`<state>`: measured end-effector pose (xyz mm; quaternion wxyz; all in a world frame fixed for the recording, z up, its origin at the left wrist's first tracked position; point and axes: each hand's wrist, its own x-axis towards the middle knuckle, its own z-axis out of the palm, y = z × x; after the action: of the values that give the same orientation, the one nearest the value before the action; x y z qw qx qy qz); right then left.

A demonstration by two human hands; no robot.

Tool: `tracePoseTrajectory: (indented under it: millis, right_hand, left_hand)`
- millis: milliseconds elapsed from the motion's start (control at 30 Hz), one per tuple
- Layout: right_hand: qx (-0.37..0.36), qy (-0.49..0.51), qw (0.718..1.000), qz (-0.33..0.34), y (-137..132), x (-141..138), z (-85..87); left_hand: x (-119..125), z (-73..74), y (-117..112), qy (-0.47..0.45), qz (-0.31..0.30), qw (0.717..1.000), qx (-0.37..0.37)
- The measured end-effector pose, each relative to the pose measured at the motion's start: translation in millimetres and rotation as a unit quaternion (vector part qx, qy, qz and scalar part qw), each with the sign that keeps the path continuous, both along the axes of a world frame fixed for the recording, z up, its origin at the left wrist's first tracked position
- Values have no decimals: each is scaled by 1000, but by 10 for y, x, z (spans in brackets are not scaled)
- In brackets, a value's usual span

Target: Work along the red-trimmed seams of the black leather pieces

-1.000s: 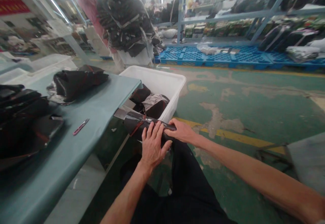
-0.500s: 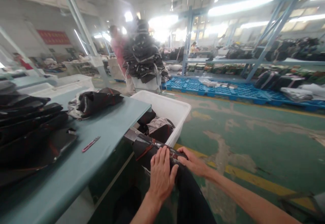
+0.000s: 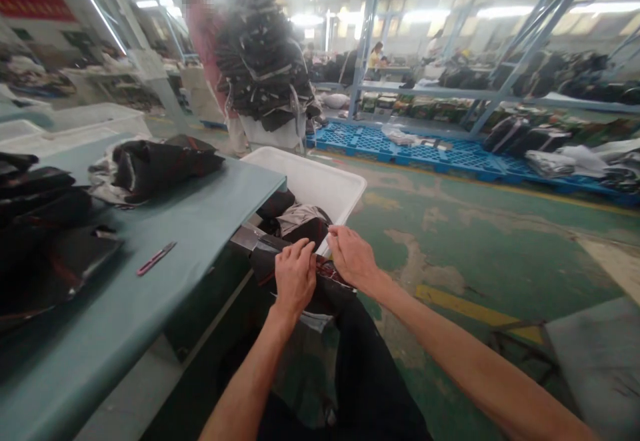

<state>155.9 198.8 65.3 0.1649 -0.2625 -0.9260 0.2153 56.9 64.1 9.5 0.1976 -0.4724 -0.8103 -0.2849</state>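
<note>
Across my lap lies a black fabric piece with red trim (image 3: 265, 264). My left hand (image 3: 294, 278) is closed over its upper edge, fingers curled and thumb against the cloth. Just right of it, my right hand (image 3: 354, 258) has thumb and fingers drawn together at the edge of the piece; the fingertips are partly hidden. Beyond both hands stands a white plastic bin (image 3: 345, 191) holding black and grey fabric pieces (image 3: 305, 221). A pair of thread snips (image 3: 156, 259) with a pink handle rests on the table, away from my hands.
The green-topped table (image 3: 200, 228) is at my left, bearing stacked black pieces (image 3: 50, 248) and a black-and-grey bundle (image 3: 155, 168). A person in pink (image 3: 205, 48) stands by a tall dark pile (image 3: 263, 54). Blue pallets (image 3: 350, 138) lie beyond, and a grey panel (image 3: 600, 354) stands at lower right.
My left hand has gone from lying flat with fingers extended to curling over the fabric's edge. My right hand has risen to the edge near the bin. The view has shifted slightly.
</note>
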Motion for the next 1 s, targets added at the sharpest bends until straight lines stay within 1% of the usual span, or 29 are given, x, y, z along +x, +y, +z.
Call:
tracePoseTrajectory:
  millis: [67,133,233,367,600,700,800,900,967,1000]
  right_hand:
    - [32,-2,999,-6,-122,-232,-11]
    - [42,-38,998,-20,-218,-385,-66]
    - [29,-100,994,-34,-277,-427,-160]
    - [33,-112,993,-28,-211,-235,-212]
    - [17,-166,985,-45,-88,248,-172]
    - [15,-178,983,-52,-72,402,-179]
    - [23,-190,981,-46,-19,549,-190]
    - [7,-213,975,-54,81,675,-128]
    - [-13,-208,975,-74,119,672,-28]
    - [-19,-194,978,-79,113,623,29]
  left_hand:
    - [-49,6,46,-15,5,1000,-20]
    - [-54,-16,54,-23,18,999,-16]
    - [-21,-37,31,-19,22,1000,-7]
    - [5,-2,24,-22,17,999,-25]
    - [11,49,30,-40,16,998,-51]
    - [21,60,30,-38,16,998,-53]
    - [26,66,30,-41,13,998,-51]
    - [22,63,28,-47,13,997,-56]
    - [18,56,27,-51,18,997,-62]
    - [17,52,28,-51,22,996,-64]
